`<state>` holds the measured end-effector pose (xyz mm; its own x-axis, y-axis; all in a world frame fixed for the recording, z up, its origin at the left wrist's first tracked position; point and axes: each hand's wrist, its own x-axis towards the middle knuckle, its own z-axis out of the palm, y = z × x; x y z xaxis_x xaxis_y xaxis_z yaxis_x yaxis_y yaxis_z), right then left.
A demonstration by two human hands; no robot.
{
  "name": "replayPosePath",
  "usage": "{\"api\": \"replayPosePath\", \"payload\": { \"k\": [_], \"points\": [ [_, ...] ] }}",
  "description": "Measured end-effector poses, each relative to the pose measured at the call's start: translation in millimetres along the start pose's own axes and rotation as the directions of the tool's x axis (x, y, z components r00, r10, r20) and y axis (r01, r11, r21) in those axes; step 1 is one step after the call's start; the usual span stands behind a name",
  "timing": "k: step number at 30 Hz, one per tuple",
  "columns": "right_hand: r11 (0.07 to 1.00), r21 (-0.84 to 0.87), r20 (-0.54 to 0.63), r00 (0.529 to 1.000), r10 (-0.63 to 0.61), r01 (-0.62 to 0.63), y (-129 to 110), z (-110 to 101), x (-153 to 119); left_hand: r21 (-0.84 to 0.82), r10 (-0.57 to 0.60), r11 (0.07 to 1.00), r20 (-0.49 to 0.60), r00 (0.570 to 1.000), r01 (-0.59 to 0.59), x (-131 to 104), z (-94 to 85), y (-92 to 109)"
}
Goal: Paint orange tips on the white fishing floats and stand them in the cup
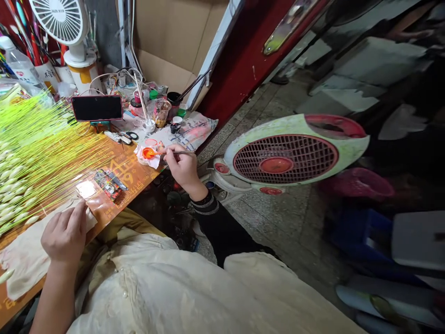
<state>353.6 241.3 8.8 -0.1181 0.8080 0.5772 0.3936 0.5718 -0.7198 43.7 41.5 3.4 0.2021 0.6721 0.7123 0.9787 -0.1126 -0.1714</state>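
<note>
In my right hand (182,169) is a thin paintbrush (179,152), gripped near its front end. Its tip reaches into a small cup of bright orange paint (148,153), which sits on a crumpled tissue (153,161) by the table's edge. My left hand (66,229) is closed, fingers curled down, over a beige cloth (29,260); whatever it may hold is hidden. Beyond its fingertips lie a bright white square (86,189) and a dark, paint-smeared flat piece (110,184). Pale green bud-shaped pieces (12,197) on thin yellow-green sticks (59,139) cover the table's left side.
A phone (97,108) stands propped behind the sticks, near scissors (123,137), paint pots (175,127) and a small white fan (59,21). Right of the table, a larger fan (278,157) stands on the floor. Farther right are a pink basket (363,183) and a blue bin (361,236).
</note>
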Motion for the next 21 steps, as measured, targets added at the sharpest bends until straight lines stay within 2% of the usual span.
{"api": "replayPosePath", "payload": {
  "k": [13,18,21],
  "points": [
    [0.984,-0.153,0.062,0.994,-0.087,0.096,7.9,14.5,9.0,-0.036,-0.041,0.998,0.018,0.999,0.042,-4.5,0.6,-0.3],
    [0.986,-0.138,0.05,0.995,-0.087,0.093,5.8,10.7,4.9,-0.079,-0.079,0.994,0.035,0.996,0.081,-5.7,0.7,-0.5],
    [0.992,-0.107,0.055,0.996,-0.065,0.071,2.9,4.4,-0.6,-0.075,-0.065,0.995,0.031,0.997,0.067,-4.3,0.1,-0.3]
  ]
}}
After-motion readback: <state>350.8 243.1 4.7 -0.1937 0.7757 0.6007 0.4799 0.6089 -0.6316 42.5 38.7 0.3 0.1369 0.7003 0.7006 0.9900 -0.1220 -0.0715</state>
